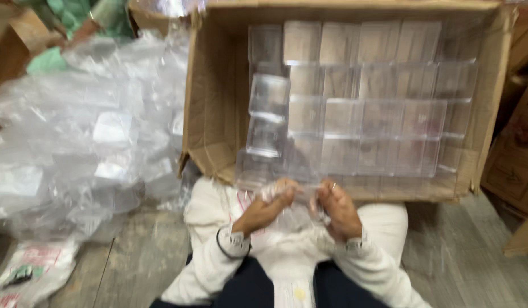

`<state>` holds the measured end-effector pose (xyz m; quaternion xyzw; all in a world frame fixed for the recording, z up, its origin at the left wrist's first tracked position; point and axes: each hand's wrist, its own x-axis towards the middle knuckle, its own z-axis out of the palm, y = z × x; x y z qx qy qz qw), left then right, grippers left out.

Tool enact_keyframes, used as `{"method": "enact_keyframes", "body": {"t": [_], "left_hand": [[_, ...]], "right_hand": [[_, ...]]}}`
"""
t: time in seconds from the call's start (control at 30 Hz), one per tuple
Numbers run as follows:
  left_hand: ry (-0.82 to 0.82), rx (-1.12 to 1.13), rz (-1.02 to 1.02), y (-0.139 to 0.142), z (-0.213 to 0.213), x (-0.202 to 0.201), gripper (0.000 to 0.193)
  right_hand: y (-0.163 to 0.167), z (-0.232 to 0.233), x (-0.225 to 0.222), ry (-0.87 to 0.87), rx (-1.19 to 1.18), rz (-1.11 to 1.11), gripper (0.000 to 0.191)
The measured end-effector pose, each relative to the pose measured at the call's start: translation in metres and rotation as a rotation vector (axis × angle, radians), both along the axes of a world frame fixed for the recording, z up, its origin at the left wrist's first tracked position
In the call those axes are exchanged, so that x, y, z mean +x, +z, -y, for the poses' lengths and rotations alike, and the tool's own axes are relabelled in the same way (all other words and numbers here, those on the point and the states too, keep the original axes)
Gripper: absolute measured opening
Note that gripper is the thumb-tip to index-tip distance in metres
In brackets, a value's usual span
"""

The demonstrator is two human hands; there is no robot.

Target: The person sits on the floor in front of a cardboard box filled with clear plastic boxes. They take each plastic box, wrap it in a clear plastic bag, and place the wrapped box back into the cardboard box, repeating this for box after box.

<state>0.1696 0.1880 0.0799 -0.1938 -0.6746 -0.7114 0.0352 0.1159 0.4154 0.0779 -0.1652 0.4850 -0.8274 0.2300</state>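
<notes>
While I sit at the cardboard box (210,108), my left hand (265,208) and right hand (337,208) both pinch a small clear plastic box (295,197) over my lap, each grip closed on it, beside the packed rows (378,102).

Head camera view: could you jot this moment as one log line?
left hand: holds clear plastic box | right hand: holds same box | cardboard carton: rows of clear boxes | left: heap of plastic bags

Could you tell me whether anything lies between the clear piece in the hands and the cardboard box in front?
Nothing visible does. Both hands, left hand and right hand, hold the clear plastic piece just at the near edge of the cardboard box, with only open space between.
</notes>
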Motion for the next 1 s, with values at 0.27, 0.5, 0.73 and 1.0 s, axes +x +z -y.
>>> {"method": "enact_keyframes", "body": {"t": [0.27, 0.5, 0.73, 1.0], "left_hand": [[-0.523, 0.269, 0.499, -0.021, 0.027, 0.046, 0.033], [-0.924, -0.441, 0.156, 0.094, 0.082, 0.063, 0.025], [-0.038, 0.053, 0.109, 0.059, 0.047, -0.092, 0.028], [0.225, 0.454, 0.127, -0.108, 0.001, -0.155, 0.058]], "right_hand": [[-0.007, -0.039, 0.024, 0.364, 0.184, -0.053, 0.023], [0.123, -0.088, 0.023, 0.844, 0.572, -0.815, 0.026], [0.089, -0.032, -0.060, -0.578, 0.476, -0.514, 0.019], [-0.011, 0.011, -0.102, -0.575, 0.384, -0.044, 0.015]]}}
